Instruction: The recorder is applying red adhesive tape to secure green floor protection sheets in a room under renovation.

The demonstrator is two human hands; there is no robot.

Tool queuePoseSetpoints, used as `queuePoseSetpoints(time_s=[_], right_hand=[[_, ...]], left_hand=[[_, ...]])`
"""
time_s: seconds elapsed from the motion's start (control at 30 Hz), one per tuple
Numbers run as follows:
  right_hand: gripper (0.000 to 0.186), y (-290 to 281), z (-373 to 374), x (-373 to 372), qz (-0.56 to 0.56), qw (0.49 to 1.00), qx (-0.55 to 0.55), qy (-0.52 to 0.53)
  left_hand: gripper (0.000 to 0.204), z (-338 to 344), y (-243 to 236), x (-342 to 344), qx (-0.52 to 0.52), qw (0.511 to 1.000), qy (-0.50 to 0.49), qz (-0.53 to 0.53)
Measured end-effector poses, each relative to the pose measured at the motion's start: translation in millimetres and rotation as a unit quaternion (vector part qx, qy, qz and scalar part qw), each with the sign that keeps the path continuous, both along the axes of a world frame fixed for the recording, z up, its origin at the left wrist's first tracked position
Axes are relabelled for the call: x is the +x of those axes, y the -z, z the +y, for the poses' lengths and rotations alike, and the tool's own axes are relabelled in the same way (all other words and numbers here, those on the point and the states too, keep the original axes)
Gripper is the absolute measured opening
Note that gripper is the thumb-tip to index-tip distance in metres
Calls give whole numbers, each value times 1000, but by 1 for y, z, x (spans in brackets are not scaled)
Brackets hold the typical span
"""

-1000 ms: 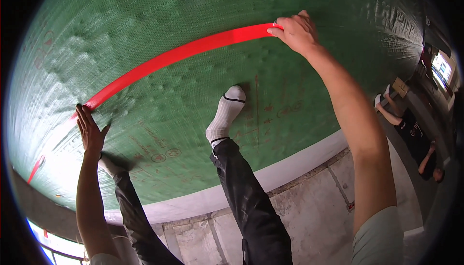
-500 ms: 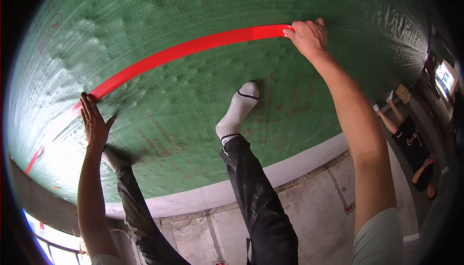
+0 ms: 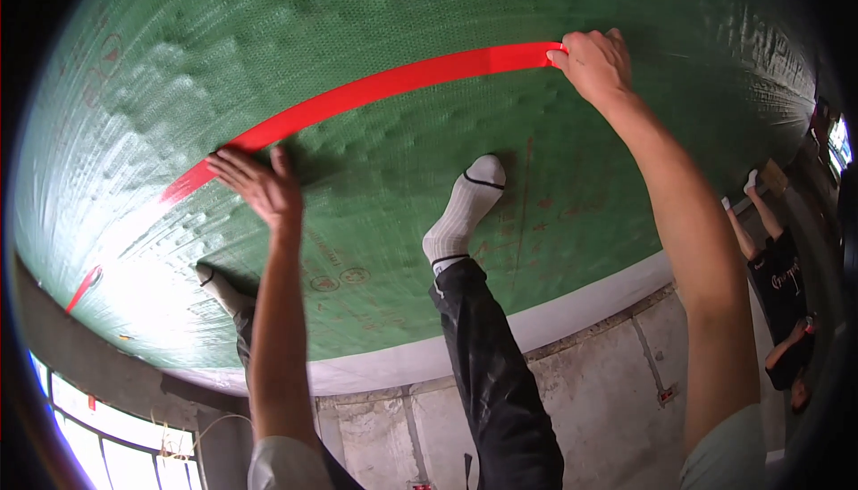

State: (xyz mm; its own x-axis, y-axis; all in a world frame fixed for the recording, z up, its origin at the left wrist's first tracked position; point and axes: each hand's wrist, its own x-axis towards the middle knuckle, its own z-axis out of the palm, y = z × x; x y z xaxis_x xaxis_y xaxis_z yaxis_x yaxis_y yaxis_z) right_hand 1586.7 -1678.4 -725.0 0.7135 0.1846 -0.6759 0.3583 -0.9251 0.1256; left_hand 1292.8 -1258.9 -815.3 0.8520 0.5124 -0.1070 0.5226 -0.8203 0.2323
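A long strip of red tape (image 3: 384,86) runs across a green plastic sheet (image 3: 384,168), curving from the glare at left up to my right hand. My right hand (image 3: 594,63) pinches the tape's right end, thumb and fingers closed round it; the fingers partly hide what is gripped there. Farther left, my left hand (image 3: 259,188) lies with fingers extended against the lower edge of the tape, its fingertips touching the strip. Bright glare washes out the tape's left stretch. Both my feet in white socks (image 3: 460,209) rest on the sheet.
Another strip of red tape (image 3: 83,289) shows at the far left. A bare concrete wall (image 3: 590,369) borders the sheet, with a window (image 3: 125,454) at lower left. Another person (image 3: 779,284) in dark clothes is at the far right, near a cardboard piece (image 3: 774,177).
My left hand has slid rightward along the tape, uncovering the stretch it was on. My right hand keeps its grip on the tape end. The view has shifted slightly.
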Motion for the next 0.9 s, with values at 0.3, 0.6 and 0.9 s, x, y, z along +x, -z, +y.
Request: queuePoseSetpoints(time_s=[0.3,0.6,0.9], right_hand=[[29,8,-10,-12,-84,989,118,-36],[24,18,-19,-14,-119,978,170,-26],[24,-8,-16,-24,-137,975,176,-9]], left_hand=[[98,-241,-30,117,-115,983,143,10],[81,-262,-48,141,-157,951,266,-12],[36,-211,-48,199,-281,950,46,130]])
